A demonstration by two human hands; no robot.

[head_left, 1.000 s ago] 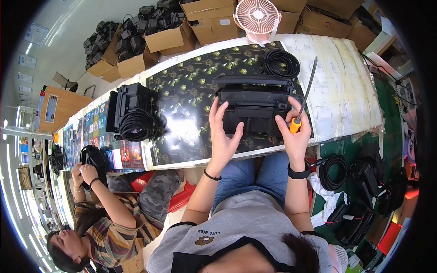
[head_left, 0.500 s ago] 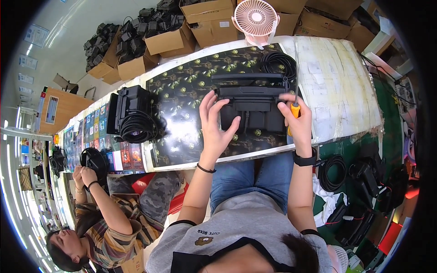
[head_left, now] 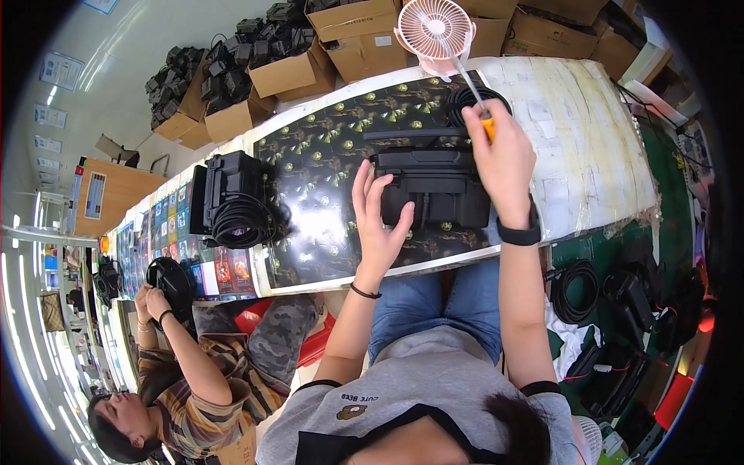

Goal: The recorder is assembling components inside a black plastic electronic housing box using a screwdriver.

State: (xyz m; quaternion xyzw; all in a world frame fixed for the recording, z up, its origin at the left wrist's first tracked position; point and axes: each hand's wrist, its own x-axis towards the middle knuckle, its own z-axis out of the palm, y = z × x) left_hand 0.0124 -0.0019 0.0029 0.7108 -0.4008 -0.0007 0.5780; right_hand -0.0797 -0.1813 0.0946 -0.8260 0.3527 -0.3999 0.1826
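Observation:
A black box-shaped device [head_left: 434, 186] lies on the dark patterned table cover [head_left: 325, 170] in front of me. My left hand [head_left: 380, 217] rests against its left side, fingers spread and touching the casing. My right hand [head_left: 500, 155] is raised over the device's right end and grips a screwdriver [head_left: 474, 85] with an orange handle, its thin shaft pointing up and away. A coil of black cable [head_left: 477, 102] lies just behind the device, partly hidden by my right hand.
A second black device with a cable coil [head_left: 236, 205] sits to the left. A small pink fan [head_left: 434, 27] and cardboard boxes [head_left: 364, 39] stand at the back. A person at lower left holds a black round part [head_left: 172, 283]. Cables [head_left: 577, 291] lie on the floor at right.
My right hand has lifted the screwdriver from beside the device's right edge to above it, shaft now pointing up. My left hand has slid from the device's top to its left side.

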